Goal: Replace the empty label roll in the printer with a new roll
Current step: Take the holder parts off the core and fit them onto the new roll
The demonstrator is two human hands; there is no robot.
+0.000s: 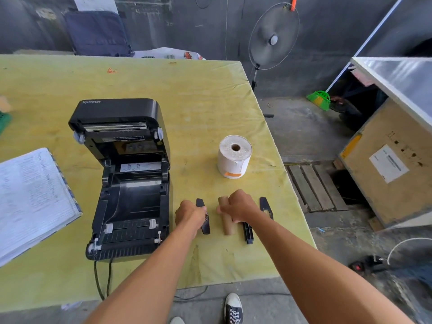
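New label roll [234,155] upright on end, beyond empty cardboard core [225,218], well right of printer [126,178]. Likely light, firm, outer wrap loose; grasp around sides. Printer lid up, bay empty. Left hand [189,215] curled on black guide piece [203,217]. Right hand [239,208] fisted over core and spindle [247,231]; exact grip unclear.

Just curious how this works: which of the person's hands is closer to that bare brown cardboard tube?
The right hand: it rests on the cardboard tube, covering its upper part. The left hand is off to the tube's left, on a black plastic piece.
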